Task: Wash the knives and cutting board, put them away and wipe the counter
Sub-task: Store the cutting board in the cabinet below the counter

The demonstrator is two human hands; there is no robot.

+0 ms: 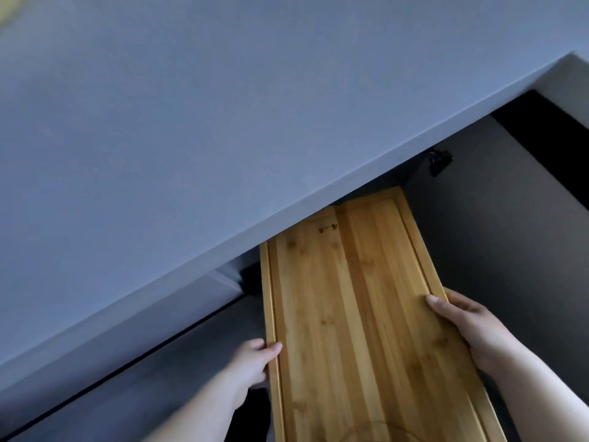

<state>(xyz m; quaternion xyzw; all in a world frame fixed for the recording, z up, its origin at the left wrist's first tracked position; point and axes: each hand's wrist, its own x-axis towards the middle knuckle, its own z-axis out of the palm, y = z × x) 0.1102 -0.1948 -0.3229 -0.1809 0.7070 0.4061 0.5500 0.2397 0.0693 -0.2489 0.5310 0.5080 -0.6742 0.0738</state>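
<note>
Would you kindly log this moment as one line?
stage: putting away | cutting board: far end under countertop | left hand: grips left edge | right hand: grips right edge

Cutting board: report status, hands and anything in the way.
Left hand and right hand each grip a long edge. Cutting board far end under the countertop edge. No blocker visible.

A: Bright or dim?
B: Soft, cool, even light on the grey counter [165, 148] — no glare, no hard shadows. Under its edge it turns dim, near black at the far right.
A: And the cutting board [350, 298]?
B: Warmly lit, with a mild sheen along its left rim — its far end sinks into shadow.
A: Sharp?
B: Slightly soft all over. A yellowish smear [9, 9] sits blurred in the far left corner, and the counter's long edge shows hardly any bowing.
</note>
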